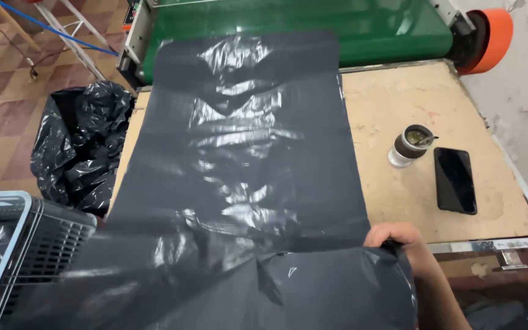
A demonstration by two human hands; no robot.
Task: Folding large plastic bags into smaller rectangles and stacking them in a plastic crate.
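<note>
A: In the head view, what does the right hand (pixel 398 237) do?

B: It is at the lower right of the frame, closed on the edge of a black sheet (pixel 239 159).

A: Where does the sheet lie?

B: It covers the middle of the table (pixel 392 104), from the green machine (pixel 362 24) at the top down to the bottom edge.

A: And the left hand?

B: It is not visible.

A: What else is there?

B: A cup (pixel 410 145) and a phone (pixel 454 179) at the right, a black bag (pixel 80 143) at the left, a crate (pixel 13 244) at the lower left.
</note>
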